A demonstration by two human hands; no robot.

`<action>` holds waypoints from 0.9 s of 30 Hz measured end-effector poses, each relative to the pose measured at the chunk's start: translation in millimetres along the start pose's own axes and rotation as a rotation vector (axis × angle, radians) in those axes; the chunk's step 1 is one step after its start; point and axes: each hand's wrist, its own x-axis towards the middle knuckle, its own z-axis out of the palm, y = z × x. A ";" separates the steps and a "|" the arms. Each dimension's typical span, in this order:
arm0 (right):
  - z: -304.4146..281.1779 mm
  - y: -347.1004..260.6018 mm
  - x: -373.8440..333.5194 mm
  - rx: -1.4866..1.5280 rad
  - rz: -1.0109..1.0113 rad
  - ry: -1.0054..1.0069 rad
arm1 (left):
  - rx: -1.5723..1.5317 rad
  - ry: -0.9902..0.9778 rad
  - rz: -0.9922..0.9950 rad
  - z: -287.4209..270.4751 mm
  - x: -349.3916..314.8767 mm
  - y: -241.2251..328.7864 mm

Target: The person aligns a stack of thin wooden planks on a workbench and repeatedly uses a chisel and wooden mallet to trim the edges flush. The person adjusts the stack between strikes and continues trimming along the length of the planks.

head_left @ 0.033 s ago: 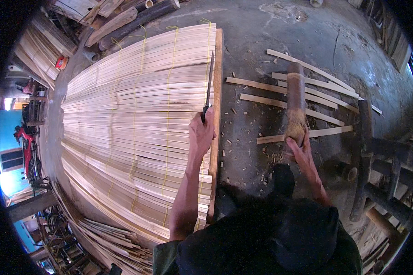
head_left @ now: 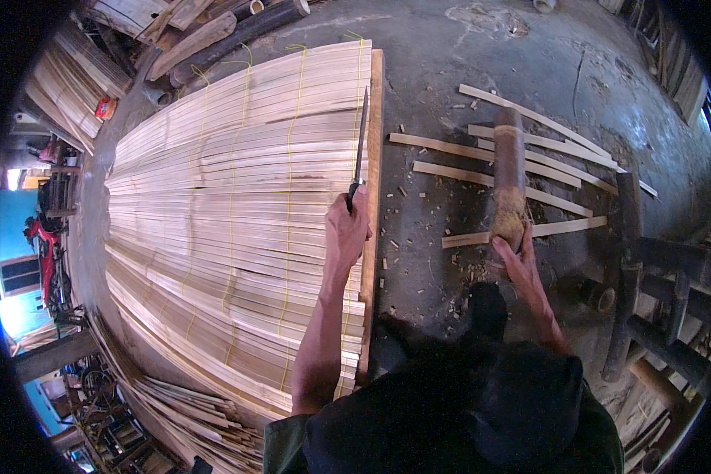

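Note:
My left hand (head_left: 347, 225) is closed round the dark handle of a long, narrow-bladed knife (head_left: 362, 138). The blade points away from me, along the right edge of a wide mat of pale bamboo slats (head_left: 245, 205) tied with yellow strings. A wooden board (head_left: 377, 118) shows along that edge. To the right, my right hand (head_left: 519, 257) grips the near end of a thick brown bamboo length (head_left: 509, 162). Its far end points away from me, above several loose pale strips (head_left: 557, 207) on the concrete floor. Some of my right fingers are hidden behind the bamboo.
Small wood offcuts (head_left: 403, 189) are scattered beside the board. A dark bamboo frame (head_left: 660, 292) stands at the right. Bundled strips (head_left: 186, 419) lie at the lower left. Dark poles and timber (head_left: 241, 39) lie at the far left, and a red motorbike (head_left: 46, 257) stands beyond the mat.

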 end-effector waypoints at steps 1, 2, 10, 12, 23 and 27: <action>1.1 -0.4 0.2 -0.015 -0.008 0.004 | 0.003 0.006 0.002 0.1 -0.1 -0.7; 1.9 -0.7 0.5 -0.031 -0.015 0.007 | 0.006 0.012 0.005 1.1 0.1 -2.3; 4.5 2.2 2.8 -0.039 -0.037 -0.015 | 0.071 -0.011 0.013 2.3 5.5 -11.9; 3.0 7.7 4.7 -0.053 -0.048 -0.002 | 0.091 -0.028 0.005 1.1 6.9 -10.6; -6.7 14.3 10.2 -0.038 -0.025 0.011 | 0.063 -0.021 -0.001 3.4 19.1 1.2; 0.6 -0.3 2.1 -0.026 0.046 0.017 | 0.018 -0.017 -0.006 1.7 20.4 0.0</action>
